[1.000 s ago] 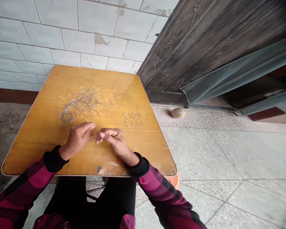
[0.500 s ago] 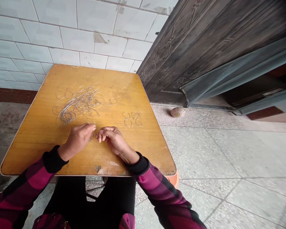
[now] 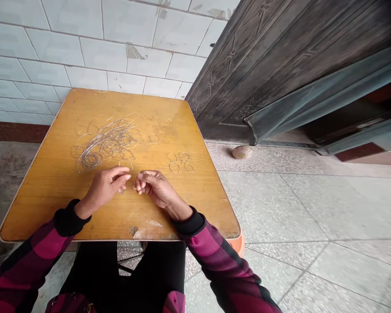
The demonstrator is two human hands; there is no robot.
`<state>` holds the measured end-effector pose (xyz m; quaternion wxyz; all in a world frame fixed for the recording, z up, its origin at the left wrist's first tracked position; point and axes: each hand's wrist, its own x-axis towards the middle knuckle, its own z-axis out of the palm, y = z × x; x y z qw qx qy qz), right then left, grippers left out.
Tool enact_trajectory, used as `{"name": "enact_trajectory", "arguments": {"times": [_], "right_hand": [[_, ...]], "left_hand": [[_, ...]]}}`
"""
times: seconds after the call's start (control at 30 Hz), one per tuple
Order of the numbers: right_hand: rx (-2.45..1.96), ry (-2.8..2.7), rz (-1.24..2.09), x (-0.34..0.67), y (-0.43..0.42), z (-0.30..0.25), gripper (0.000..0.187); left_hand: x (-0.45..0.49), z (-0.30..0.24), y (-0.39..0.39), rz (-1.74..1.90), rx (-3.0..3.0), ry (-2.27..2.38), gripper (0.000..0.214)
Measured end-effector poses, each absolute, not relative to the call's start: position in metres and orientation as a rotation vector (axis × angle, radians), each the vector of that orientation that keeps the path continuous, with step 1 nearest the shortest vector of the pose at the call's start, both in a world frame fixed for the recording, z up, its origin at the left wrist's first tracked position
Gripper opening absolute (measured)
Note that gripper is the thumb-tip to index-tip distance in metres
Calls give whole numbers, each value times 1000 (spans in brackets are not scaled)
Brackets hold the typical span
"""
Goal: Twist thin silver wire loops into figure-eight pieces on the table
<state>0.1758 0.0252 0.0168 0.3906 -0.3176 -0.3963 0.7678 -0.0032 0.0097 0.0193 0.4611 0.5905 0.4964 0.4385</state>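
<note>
A short curved wire (image 3: 126, 162) is seen left of the frame's centre, just beyond the fingertips of the left hand (image 3: 104, 187); its near end is partly hidden by them. The wire is judged to be very light, thin and springy: easily bent between the fingers, unlikely to break, but apt to roll or slip on smooth skin. It is best taken close to an end, in a pinch of thumb and forefinger, so that the curve is left free. On the left hand, the thumb and forefinger are parted by a narrow gap, and no wire is clearly seen gripped between them. On the right hand (image 3: 157, 188), just beside it at centre, the fingers are curled in with the thumb laid against them; whether anything is held there cannot be told. Toward the upper left, a tangle of wires (image 3: 90, 160) is spread, its strands looped over one another; a single strand would probably be freed best by a loose end. Right of centre, two figure-eight wires (image 3: 173, 162) are laid side by side. All are borne by a worn yellow tabletop (image 3: 198, 204), which is backed by a tiled wall (image 3: 130, 24) and flanked at upper right by a dark door (image 3: 237, 82).
</note>
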Motion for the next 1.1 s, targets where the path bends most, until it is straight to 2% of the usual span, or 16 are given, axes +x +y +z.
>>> {"name": "enact_trajectory", "arguments": {"times": [0.17,0.43,0.6,0.9,1.1], "right_hand": [[-809,-1068,1865,190,33,20,35],[-754,-1243,1697,191,33,21,35],[-762,-1356,1747,184,27,19,36],[-744,-1121,1997,174,29,7,39],[-854,-1055,1984,169,27,9,39]], "left_hand": [[-8,31,10,1117,1239,1094,21],[-2,28,11,1053,880,972,31],[-1,28,13,1102,809,967,28],[2,27,11,1027,778,943,28],[4,27,11,992,794,934,28]]}}
